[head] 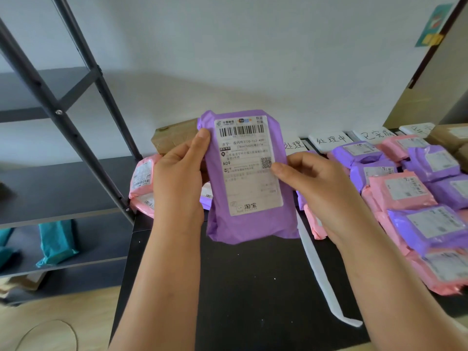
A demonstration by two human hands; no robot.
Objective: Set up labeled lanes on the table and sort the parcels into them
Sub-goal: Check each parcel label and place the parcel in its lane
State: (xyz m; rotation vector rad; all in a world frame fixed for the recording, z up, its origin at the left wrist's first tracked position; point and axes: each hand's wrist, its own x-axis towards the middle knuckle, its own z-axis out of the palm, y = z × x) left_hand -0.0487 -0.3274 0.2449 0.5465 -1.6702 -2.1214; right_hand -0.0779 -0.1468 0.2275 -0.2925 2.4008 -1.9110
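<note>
One purple plastic mailer (250, 224) with a white shipping label is held upright above the black table (253, 287). Its left edge is gripped by the left hand (177, 178), and its right edge is pinched by the right hand (314, 181), thumb on the label. One white tape strip (321, 272) is laid along the tabletop. Four white handwritten cards (330, 140) are lined up at the back. Two pink mailers (141, 176) are seen at left; at least five purple parcels (430, 163) are piled at right.

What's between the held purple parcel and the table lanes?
Nothing visible. The left hand and right hand hold the purple parcel above bare table; parcel stacks crowd the lanes right of the white strip.
</note>
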